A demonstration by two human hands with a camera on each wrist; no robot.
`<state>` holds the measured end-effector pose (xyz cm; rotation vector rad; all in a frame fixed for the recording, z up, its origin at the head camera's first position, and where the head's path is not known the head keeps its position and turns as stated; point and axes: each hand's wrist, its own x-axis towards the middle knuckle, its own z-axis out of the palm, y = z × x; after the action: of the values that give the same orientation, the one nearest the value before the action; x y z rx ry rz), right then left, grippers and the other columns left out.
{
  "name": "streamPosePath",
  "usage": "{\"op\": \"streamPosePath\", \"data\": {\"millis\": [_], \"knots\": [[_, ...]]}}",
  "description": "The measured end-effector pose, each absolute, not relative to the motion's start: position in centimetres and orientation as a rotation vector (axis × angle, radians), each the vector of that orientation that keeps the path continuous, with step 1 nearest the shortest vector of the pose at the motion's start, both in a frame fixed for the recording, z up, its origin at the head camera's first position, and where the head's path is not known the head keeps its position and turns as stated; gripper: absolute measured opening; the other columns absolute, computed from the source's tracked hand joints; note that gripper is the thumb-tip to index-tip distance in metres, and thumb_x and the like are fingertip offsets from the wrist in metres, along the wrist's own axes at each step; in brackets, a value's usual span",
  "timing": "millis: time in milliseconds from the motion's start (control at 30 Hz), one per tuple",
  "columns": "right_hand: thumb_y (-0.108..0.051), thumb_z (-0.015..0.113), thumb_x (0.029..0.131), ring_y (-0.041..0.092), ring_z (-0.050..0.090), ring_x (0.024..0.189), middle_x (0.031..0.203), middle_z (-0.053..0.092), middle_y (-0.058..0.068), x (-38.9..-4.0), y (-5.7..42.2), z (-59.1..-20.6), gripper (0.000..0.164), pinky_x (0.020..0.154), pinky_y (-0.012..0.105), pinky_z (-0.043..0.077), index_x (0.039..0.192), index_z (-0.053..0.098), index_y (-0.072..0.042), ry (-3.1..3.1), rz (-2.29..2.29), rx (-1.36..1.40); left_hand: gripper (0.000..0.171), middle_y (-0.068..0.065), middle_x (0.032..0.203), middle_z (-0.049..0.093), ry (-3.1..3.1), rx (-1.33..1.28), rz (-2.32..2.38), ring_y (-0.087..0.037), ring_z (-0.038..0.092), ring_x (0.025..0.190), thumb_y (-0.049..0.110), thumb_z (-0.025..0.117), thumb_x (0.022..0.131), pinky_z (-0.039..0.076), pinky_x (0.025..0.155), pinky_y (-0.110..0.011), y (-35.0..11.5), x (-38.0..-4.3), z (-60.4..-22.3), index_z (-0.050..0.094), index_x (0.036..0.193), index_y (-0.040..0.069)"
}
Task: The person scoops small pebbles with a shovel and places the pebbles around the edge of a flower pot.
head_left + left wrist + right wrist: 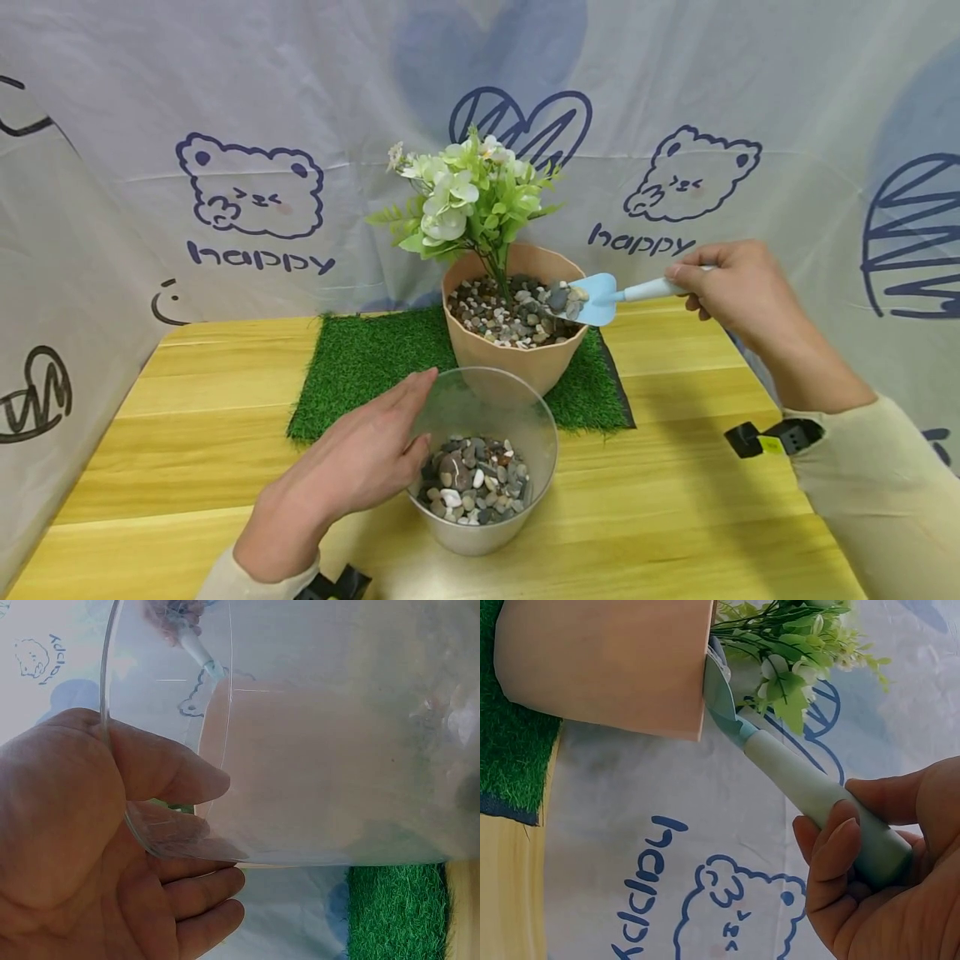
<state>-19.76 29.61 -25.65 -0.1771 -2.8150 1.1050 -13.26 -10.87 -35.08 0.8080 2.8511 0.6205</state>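
Note:
My right hand point(738, 287) grips the pale handle of a small blue trowel point(600, 300). Its blade, loaded with pebbles, reaches over the right rim of a peach flowerpot point(517, 362). White flowers with green leaves point(468, 196) stand in the pot, and pebbles point(495, 321) cover the soil around their stems. My left hand point(352, 458) holds the rim of a clear plastic bucket point(551, 450), thumb inside and fingers outside, as the left wrist view shows. Grey, brown and white pebbles point(480, 483) lie in the bucket's bottom.
The pot stands on a green artificial grass mat point(367, 367) on a wooden table point(675, 467). Behind hangs a pale cloth point(360, 100) printed with bears, hearts and "happy". The bucket stands in front of the pot, nearer to me.

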Motion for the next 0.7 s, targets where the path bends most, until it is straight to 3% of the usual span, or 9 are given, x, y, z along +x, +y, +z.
{"op": "streamPosePath", "data": {"millis": [700], "knots": [[-0.029, 0.064, 0.105, 0.028, 0.062, 0.069, 0.086, 0.073, 0.017, -19.6, 28.9, -24.6, 0.040, 0.051, 0.031, 0.050, 0.122, 0.074, 0.005, -2.874, 0.929, -0.130, 0.076, -0.020, 0.171, 0.030, 2.850, 0.818, 0.615, -0.037, 0.037, 0.155, 0.026, 0.057, 0.105, 0.034, 0.127, -0.054, -10.8, -13.3, -35.1, 0.022, 0.168, 0.006]]}}
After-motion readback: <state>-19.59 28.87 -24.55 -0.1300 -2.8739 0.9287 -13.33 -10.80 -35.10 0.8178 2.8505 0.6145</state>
